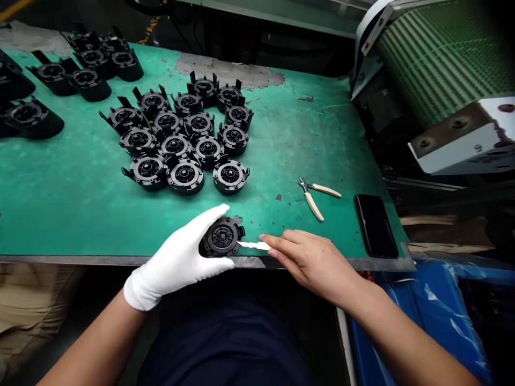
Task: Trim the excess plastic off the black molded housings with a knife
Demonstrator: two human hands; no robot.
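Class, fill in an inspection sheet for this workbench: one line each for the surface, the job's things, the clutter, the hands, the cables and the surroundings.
Surface: green mat, worn through to grey at the far edge.
Job's things: round black plastic part at the near edge; small pale blade with its tip at the part's rim.
Clutter: cluster of like black parts, more at far left; pliers; black phone.
Hands: left hand, in a white glove, cups the part; right hand, bare, pinches the blade.
Cables: nothing seen.
Surroundings: green ribbed conveyor belt at right; blue plastic sheet below it.
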